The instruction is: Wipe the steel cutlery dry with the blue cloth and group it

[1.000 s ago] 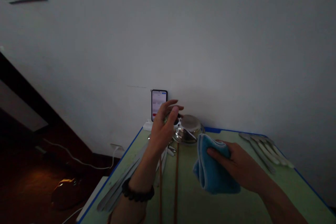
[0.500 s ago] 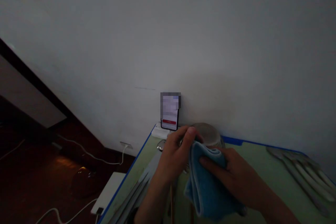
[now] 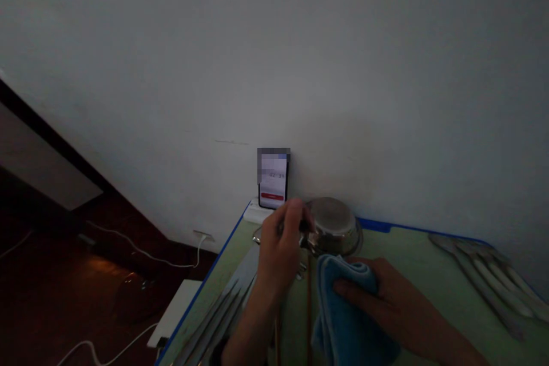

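- Since the frame half a second earlier, the left hand (image 3: 279,249) is parted from the blue cloth (image 3: 349,326), which it overlaps there; more of the upturned metal bowl (image 3: 334,220) is now uncovered.
- Nearest, the cloth is gripped by the right hand (image 3: 380,291), thumb pressed on its face. It is folded thick, its long axis running roughly away from the body, its upper edge pointed at the bowl.
- The left hand is held ahead and to the left of the cloth, fingers curled; whether anything small is pinched there cannot be told.
- Beyond the cloth, the bowl is set straight ahead, bottom up. The left hand is nearer to it, its left side being partly hidden by the fingers; whether it is touched cannot be told.
- Between the forearms, two thin sticks (image 3: 309,309) are laid lengthwise toward the bowl.
- Flat grey utensils (image 3: 227,303) are fanned along the left edge; pale-handled utensils (image 3: 476,274) are grouped at the far right.
- All are borne by a green table (image 3: 409,249) edged in blue.
- At its far left corner, a phone (image 3: 273,186) is stood upright on a white block (image 3: 256,213).
- Behind, a plain wall (image 3: 386,68) is dimly lit; to the left, a white cable (image 3: 165,263) is trailed over a dark reddish floor (image 3: 64,303).
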### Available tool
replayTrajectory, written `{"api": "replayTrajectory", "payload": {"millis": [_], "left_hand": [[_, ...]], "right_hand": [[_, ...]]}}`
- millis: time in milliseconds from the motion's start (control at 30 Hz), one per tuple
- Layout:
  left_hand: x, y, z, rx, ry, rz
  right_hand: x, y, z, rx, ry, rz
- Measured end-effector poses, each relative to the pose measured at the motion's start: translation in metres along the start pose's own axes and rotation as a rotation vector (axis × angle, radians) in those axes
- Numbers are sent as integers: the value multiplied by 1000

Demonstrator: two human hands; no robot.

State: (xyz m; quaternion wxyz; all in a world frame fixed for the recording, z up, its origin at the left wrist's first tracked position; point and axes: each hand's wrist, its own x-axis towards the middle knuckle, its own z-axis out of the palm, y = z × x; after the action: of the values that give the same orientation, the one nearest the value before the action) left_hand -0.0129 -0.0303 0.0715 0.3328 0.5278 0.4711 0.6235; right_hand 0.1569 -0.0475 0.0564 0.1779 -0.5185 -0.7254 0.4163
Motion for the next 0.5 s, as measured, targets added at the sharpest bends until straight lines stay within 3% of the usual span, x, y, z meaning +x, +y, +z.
{"api": "replayTrajectory", "payload": {"millis": [67,133,267,500], "left_hand": [[-5,3,8,102,-115,35],[-7,5,11,187,-150,75],[-6,7,4,145,-27,117],[-4,14,-3,8,86,160]], "right_hand": [[-1,-7,1,12,51,-54],[-4,-12,1,9,72,-113],[-19,-3,-2,-10,27,-124],[-38,39,-6,-8,-45,-29]]}}
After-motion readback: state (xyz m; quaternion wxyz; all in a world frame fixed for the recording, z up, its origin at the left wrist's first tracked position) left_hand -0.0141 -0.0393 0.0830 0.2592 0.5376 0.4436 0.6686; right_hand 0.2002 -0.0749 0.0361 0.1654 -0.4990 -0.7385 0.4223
